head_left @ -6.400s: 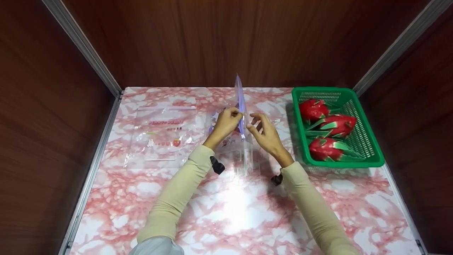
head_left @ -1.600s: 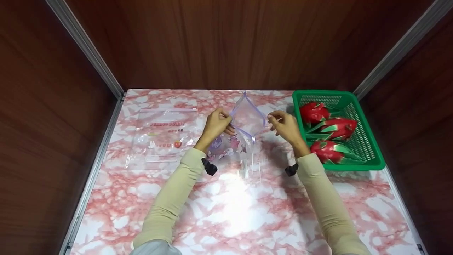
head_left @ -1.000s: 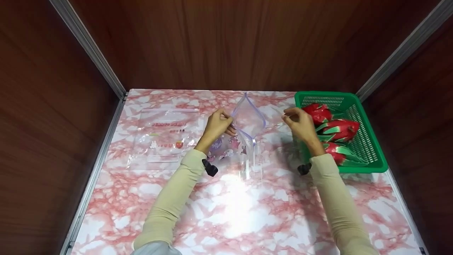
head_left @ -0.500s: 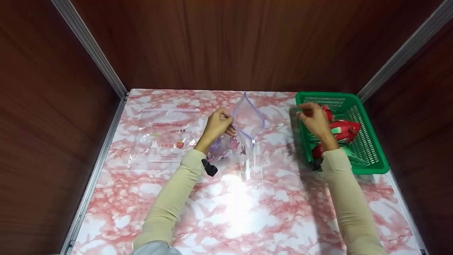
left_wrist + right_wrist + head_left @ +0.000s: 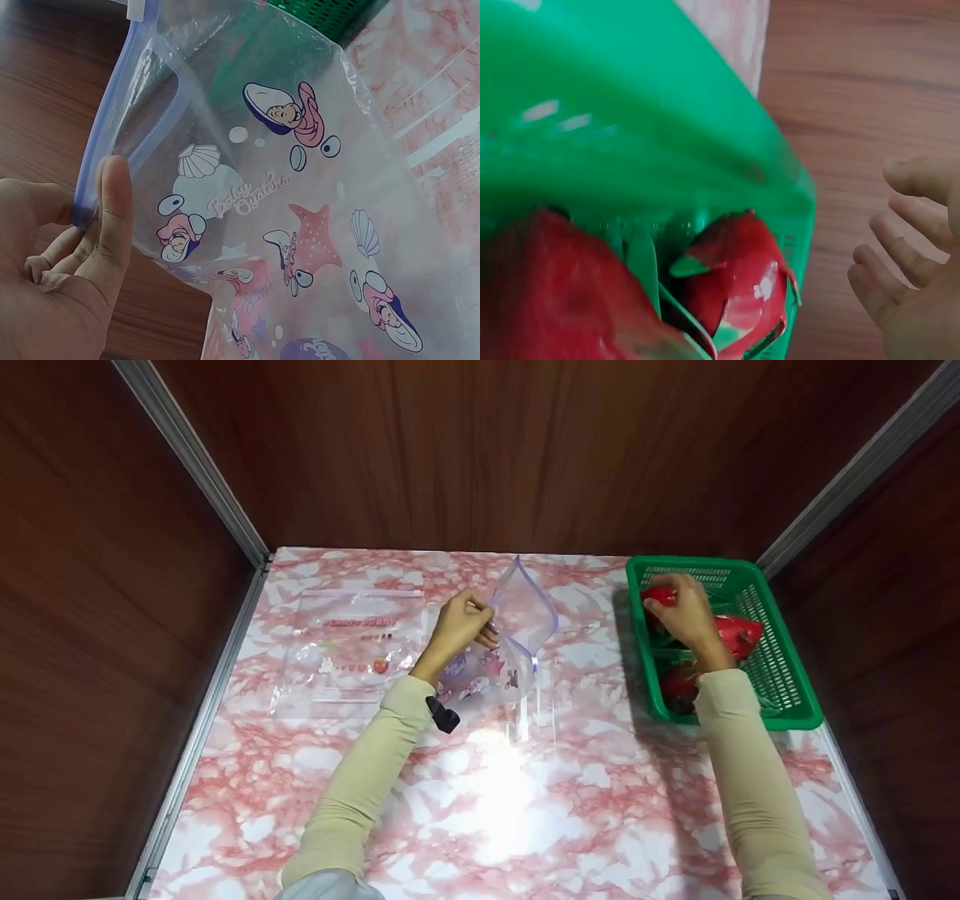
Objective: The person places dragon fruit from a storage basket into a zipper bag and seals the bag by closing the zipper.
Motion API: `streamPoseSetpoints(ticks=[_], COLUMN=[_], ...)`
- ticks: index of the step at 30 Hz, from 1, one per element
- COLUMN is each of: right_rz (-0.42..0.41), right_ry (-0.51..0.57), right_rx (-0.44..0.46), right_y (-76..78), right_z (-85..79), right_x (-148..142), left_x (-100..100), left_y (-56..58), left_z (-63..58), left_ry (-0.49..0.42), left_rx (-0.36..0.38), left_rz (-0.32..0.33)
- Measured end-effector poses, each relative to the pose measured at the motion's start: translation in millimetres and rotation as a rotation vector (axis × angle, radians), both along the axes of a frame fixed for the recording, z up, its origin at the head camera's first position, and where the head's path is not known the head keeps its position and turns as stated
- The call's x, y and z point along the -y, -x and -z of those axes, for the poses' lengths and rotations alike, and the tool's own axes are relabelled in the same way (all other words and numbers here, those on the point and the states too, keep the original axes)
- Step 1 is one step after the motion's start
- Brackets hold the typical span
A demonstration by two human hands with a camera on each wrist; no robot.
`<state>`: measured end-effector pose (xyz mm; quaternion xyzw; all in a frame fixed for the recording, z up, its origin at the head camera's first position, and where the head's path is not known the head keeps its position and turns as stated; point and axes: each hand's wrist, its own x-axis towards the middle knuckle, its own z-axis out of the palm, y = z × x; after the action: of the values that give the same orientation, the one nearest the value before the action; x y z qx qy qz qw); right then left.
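Observation:
My left hand (image 5: 463, 626) pinches the purple zip edge of a clear zip bag (image 5: 300, 187) printed with shells, starfish and cartoon oysters. The bag's mouth gapes in a diamond shape in the head view, and its slider hangs at the near corner. My right hand (image 5: 688, 611) is over the green basket (image 5: 697, 561), above the farthest red dragon fruit (image 5: 660, 595). In the right wrist view its fingers are spread and hold nothing, apart from the dragon fruit (image 5: 739, 289). The hand and forearm partly cover a middle dragon fruit (image 5: 739, 637) and a near one (image 5: 679, 688).
Another clear zip bag (image 5: 352, 652), with a strawberry and bunny print, lies flat on the left of the pink marbled table (image 5: 420, 825). Brown wood panels (image 5: 465, 450) with grey metal corner posts close in the back and sides.
After both hands spread the bag's mouth, my right hand let go and moved right, over the basket's far fruit. My left hand stays on the bag's edge.

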<state>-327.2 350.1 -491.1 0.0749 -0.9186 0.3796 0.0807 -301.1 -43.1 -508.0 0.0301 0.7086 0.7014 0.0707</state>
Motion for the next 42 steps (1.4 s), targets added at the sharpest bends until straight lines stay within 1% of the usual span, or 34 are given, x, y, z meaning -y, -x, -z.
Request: streamPoseSetpoints(ticks=[6,11,18,29,37,42], right_rz=[-0.017,-0.015,-0.005,0.016,0.016,0.026], right_ry=[-0.022,-0.057,-0.083,-0.127,-0.197,-0.217], right_rx=[0.014,0.052,0.077,0.185,0.161,0.194], right_y=[2.4,4.1,7.9,14.7,17.0,18.7], right_z=[-0.7,0.4,4.7,1.3,5.9,12.2], right_x=[-11.1,-18.2,-24.5,-35.7,-45.5,-51.7], left_x=[0.2,0.9,1.6,1.1,2.1,0.0], left_y=[-0.6,-1.4,-1.4,-1.3,-1.2,-1.0], left_z=[-1.4,-2.3,-2.6,-3.4,-2.4,0.3], left_ry=[0.005,0.003,0.002,0.024,0.011,0.005], left_rx=[0.003,-0.005,-0.002,-0.022,-0.024,-0.023], left_rz=[-0.001,-0.001,-0.002,0.007,0.006,0.005])
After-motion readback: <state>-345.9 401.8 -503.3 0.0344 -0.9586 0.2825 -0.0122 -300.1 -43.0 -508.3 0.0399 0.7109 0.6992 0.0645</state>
